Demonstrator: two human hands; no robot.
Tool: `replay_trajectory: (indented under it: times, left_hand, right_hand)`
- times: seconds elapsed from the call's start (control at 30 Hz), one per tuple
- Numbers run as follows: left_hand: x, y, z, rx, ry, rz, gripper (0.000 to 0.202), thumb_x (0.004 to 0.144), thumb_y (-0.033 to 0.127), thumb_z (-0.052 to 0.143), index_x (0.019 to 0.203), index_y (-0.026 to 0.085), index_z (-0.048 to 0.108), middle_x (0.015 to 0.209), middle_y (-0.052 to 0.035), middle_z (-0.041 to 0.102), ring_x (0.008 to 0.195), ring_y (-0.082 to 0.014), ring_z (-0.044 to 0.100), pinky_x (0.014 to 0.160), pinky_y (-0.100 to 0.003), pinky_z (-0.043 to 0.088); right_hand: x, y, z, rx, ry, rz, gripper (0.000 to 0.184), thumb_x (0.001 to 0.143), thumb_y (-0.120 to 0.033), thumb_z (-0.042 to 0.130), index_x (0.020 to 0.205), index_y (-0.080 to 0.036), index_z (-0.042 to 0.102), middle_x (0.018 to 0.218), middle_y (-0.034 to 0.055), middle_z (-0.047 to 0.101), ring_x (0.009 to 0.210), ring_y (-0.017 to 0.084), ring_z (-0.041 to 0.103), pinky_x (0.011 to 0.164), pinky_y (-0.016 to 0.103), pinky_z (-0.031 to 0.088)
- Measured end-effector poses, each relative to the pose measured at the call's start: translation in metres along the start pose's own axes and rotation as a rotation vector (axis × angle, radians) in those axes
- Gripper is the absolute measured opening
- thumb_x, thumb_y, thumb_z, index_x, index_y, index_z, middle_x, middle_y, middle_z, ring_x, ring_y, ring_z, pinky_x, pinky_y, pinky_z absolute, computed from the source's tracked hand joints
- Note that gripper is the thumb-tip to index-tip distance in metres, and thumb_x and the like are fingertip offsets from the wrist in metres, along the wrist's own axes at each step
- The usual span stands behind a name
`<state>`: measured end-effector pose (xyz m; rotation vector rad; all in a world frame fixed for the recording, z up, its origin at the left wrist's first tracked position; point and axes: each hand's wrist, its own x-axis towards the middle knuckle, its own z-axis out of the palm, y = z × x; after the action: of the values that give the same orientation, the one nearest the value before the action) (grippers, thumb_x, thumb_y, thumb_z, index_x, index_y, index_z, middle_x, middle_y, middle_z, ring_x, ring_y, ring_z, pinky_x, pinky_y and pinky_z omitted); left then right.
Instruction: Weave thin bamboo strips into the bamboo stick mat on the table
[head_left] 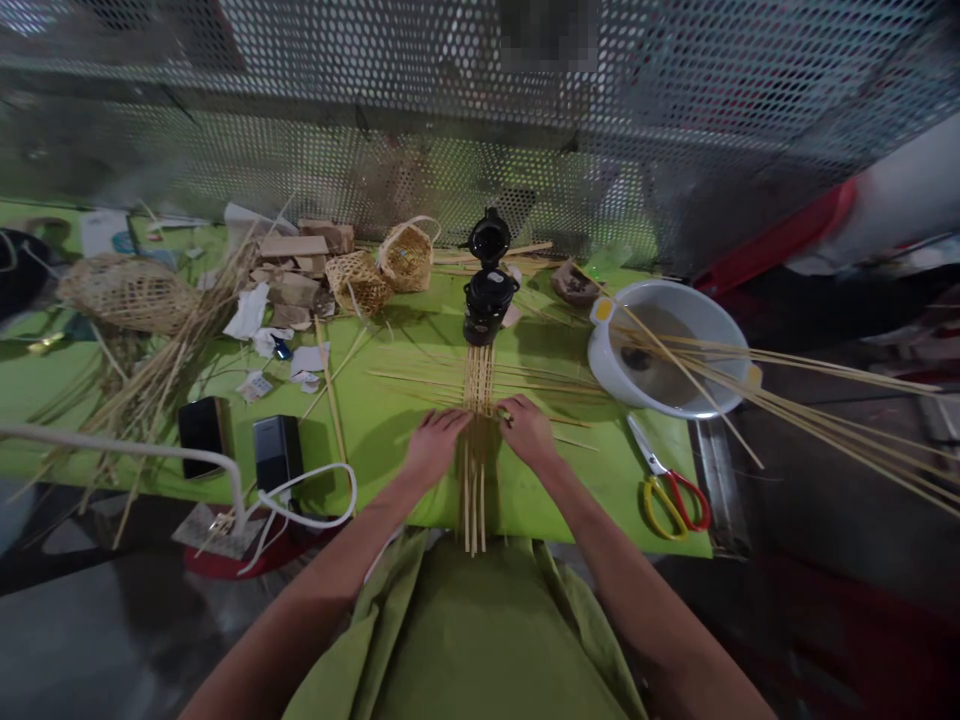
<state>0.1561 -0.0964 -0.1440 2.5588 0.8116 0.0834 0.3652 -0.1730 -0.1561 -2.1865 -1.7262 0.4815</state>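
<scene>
- Left hand [437, 443]: fingers nearly straight, tips touching the woven strips [479, 384]; cannot tell if gripping.
- Right hand [527, 430]: fingers curled, pinching at the strips' edge.
- Strips: between both hands.

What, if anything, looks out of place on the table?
The long strips in the white basin: they jut well past the right edge of the green table, so they look askew and perhaps easy to snag.

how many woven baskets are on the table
3: a large basket at left, a small basket and a handled basket side by side beyond the left hand. Others may be hidden.
</scene>
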Motion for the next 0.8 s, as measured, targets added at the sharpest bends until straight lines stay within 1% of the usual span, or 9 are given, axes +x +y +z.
replay_trajectory:
  times: [0.03, 0.1, 0.17, 0.23, 0.37, 0.57, 0.67, 0.73, 0.8]
  left_hand:
    - [0.009, -0.003, -0.003, -0.002, 0.038, -0.023, 0.056, 0.09, -0.001, 0.043, 0.14, 0.021, 0.056, 0.141, -0.0075, 0.064, 0.131, -0.0213, 0.056, 0.117, -0.045, 0.038]
    - [0.027, -0.008, -0.005, 0.003, 0.069, -0.018, 0.048, 0.093, 0.005, 0.047, 0.137, 0.021, 0.059, 0.138, -0.0079, 0.065, 0.131, -0.0229, 0.056, 0.116, -0.046, 0.039]
    - [0.043, -0.01, -0.003, 0.016, 0.043, 0.021, 0.046, 0.092, 0.005, 0.05, 0.133, 0.02, 0.062, 0.139, -0.0086, 0.064, 0.132, -0.0239, 0.056, 0.115, -0.047, 0.04]
    - [0.051, -0.011, 0.001, 0.03, 0.012, 0.049, 0.043, 0.09, 0.003, 0.051, 0.128, 0.018, 0.065, 0.139, -0.0088, 0.064, 0.13, -0.0242, 0.057, 0.114, -0.046, 0.041]
    - [0.054, -0.011, 0.006, 0.041, -0.006, 0.042, 0.037, 0.09, 0.003, 0.052, 0.119, 0.017, 0.069, 0.136, -0.0076, 0.067, 0.123, -0.0238, 0.061, 0.108, -0.042, 0.047]
    - [0.057, -0.006, 0.004, 0.089, -0.036, 0.006, 0.03, 0.096, 0.009, 0.049, 0.11, 0.023, 0.072, 0.133, -0.0044, 0.068, 0.114, -0.0229, 0.064, 0.101, -0.039, 0.053]
    - [0.06, -0.003, 0.004, 0.109, -0.053, 0.015, 0.025, 0.096, 0.012, 0.05, 0.104, 0.019, 0.073, 0.127, -0.0077, 0.07, 0.111, -0.0251, 0.066, 0.097, -0.041, 0.054]
    - [0.062, -0.002, 0.006, 0.124, -0.065, 0.025, 0.023, 0.095, 0.011, 0.052, 0.103, 0.016, 0.073, 0.125, -0.0103, 0.07, 0.114, -0.0259, 0.065, 0.098, -0.042, 0.054]
    - [0.063, -0.001, 0.009, 0.137, -0.073, 0.037, 0.023, 0.094, 0.008, 0.053, 0.105, 0.015, 0.073, 0.128, -0.0126, 0.069, 0.119, -0.0262, 0.063, 0.101, -0.043, 0.052]
  right_hand:
    - [0.002, -0.001, 0.0, 0.022, 0.011, 0.003, 0.033, 0.088, -0.008, 0.055, 0.115, -0.019, 0.07, 0.113, 0.0088, 0.07, 0.096, 0.022, 0.062, 0.086, 0.033, 0.047]
    - [0.007, -0.003, 0.003, 0.01, 0.007, -0.016, 0.031, 0.088, -0.01, 0.057, 0.116, -0.018, 0.07, 0.114, 0.0103, 0.07, 0.1, 0.024, 0.061, 0.089, 0.035, 0.047]
    - [0.012, -0.005, 0.006, -0.054, -0.022, -0.045, 0.031, 0.087, -0.009, 0.06, 0.115, -0.017, 0.07, 0.115, 0.0116, 0.07, 0.105, 0.026, 0.06, 0.093, 0.037, 0.046]
    - [0.014, -0.007, 0.009, -0.115, -0.054, -0.06, 0.031, 0.086, -0.008, 0.06, 0.114, -0.017, 0.07, 0.116, 0.0121, 0.07, 0.106, 0.027, 0.059, 0.094, 0.037, 0.045]
    - [0.013, -0.009, 0.009, -0.163, -0.089, -0.077, 0.029, 0.089, -0.006, 0.055, 0.111, -0.016, 0.071, 0.116, 0.0121, 0.07, 0.102, 0.026, 0.059, 0.091, 0.035, 0.045]
    - [0.014, -0.011, 0.006, -0.21, -0.144, -0.114, 0.029, 0.094, -0.007, 0.049, 0.11, -0.015, 0.072, 0.112, 0.013, 0.071, 0.099, 0.027, 0.059, 0.089, 0.036, 0.045]
    - [0.016, -0.009, 0.005, -0.234, -0.161, -0.148, 0.026, 0.097, -0.01, 0.05, 0.108, -0.015, 0.073, 0.11, 0.0129, 0.071, 0.098, 0.027, 0.06, 0.087, 0.036, 0.045]
    - [0.017, -0.009, 0.006, -0.247, -0.173, -0.16, 0.025, 0.098, -0.012, 0.051, 0.105, -0.015, 0.074, 0.107, 0.013, 0.072, 0.097, 0.027, 0.061, 0.086, 0.036, 0.046]
    - [0.017, -0.008, 0.006, -0.256, -0.184, -0.165, 0.024, 0.098, -0.012, 0.051, 0.105, -0.014, 0.074, 0.107, 0.0133, 0.072, 0.097, 0.027, 0.06, 0.085, 0.036, 0.046]
